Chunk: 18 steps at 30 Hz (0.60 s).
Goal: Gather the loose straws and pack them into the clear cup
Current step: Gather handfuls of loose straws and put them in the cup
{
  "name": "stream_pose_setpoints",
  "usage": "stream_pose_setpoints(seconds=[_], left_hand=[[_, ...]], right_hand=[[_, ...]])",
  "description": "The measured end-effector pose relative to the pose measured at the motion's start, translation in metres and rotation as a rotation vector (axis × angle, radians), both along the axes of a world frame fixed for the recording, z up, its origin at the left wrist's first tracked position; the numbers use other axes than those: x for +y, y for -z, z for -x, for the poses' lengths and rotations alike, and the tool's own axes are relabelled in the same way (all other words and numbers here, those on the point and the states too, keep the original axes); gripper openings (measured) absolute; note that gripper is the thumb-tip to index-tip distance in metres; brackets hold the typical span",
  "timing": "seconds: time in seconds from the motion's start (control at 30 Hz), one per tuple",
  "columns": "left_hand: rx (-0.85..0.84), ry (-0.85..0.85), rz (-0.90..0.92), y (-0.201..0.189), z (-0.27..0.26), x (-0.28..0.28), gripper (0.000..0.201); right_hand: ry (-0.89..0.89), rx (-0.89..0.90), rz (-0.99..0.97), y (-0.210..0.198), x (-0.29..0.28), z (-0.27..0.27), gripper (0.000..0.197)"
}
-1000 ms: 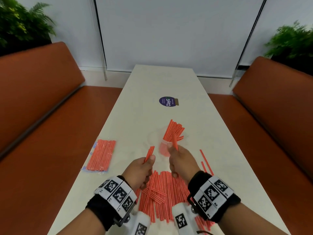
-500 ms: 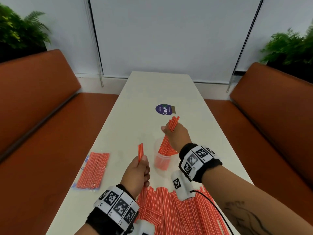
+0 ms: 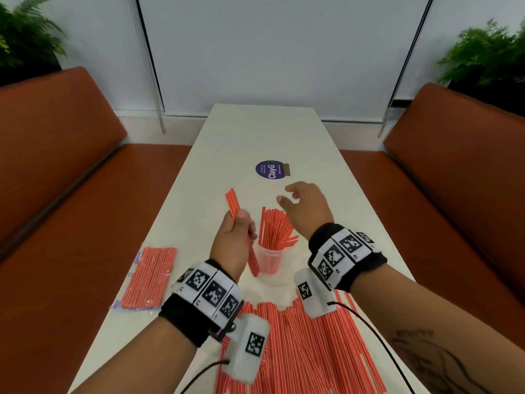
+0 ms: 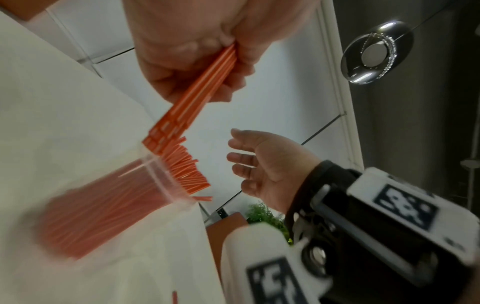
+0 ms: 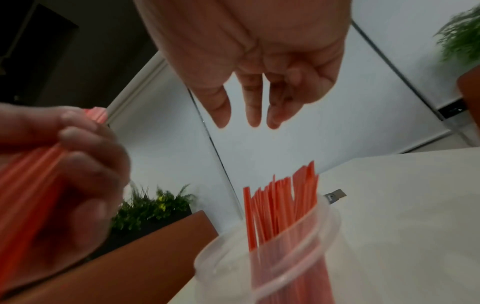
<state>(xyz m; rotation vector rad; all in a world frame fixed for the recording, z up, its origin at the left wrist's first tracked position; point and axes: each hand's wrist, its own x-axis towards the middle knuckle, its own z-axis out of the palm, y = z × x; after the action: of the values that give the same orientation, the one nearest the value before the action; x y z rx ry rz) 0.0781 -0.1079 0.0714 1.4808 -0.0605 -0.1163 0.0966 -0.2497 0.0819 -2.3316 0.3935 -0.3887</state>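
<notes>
A clear cup (image 3: 268,261) stands mid-table with many red straws (image 3: 275,229) fanning out of its top; it also shows in the left wrist view (image 4: 161,185) and the right wrist view (image 5: 270,265). My left hand (image 3: 235,233) grips a small bundle of red straws (image 3: 233,204) just left of the cup, tilted, the lower ends beside the cup wall. My right hand (image 3: 302,204) hovers above and behind the cup, fingers spread and relaxed, holding nothing. A wide heap of loose red straws (image 3: 301,345) lies at the near table edge under my forearms.
A flat clear packet of red straws (image 3: 150,277) lies near the table's left edge. A round purple sticker (image 3: 269,169) sits further up the white table (image 3: 255,132). Orange benches run along both sides, with plants in the far corners.
My right hand has let its straws go into the cup and has opened above it. My left hand has carried its bundle forward to the cup's left side.
</notes>
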Motion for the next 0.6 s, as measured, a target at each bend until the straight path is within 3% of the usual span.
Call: stream_pose_setpoints(seconds=[0.2, 0.37, 0.43, 0.6], left_hand=[[-0.178, -0.049, -0.071, -0.014, -0.025, -0.042, 0.03], [-0.233, -0.086, -0.426, 0.019, -0.035, -0.057, 0.033], [-0.279, -0.09, -0.567, 0.03, -0.037, -0.057, 0.044], [-0.215, 0.011, -0.73, 0.055, -0.044, -0.048, 0.043]], right_hand=[[0.157, -0.122, -0.167, 0.011, -0.024, 0.022, 0.022], [0.163, -0.046, -0.171, 0.035, -0.032, 0.038, 0.019], [0.146, -0.01, -0.184, 0.04, -0.032, 0.041, 0.019], [0.065, 0.094, -0.251, 0.045, -0.027, 0.045, 0.027]])
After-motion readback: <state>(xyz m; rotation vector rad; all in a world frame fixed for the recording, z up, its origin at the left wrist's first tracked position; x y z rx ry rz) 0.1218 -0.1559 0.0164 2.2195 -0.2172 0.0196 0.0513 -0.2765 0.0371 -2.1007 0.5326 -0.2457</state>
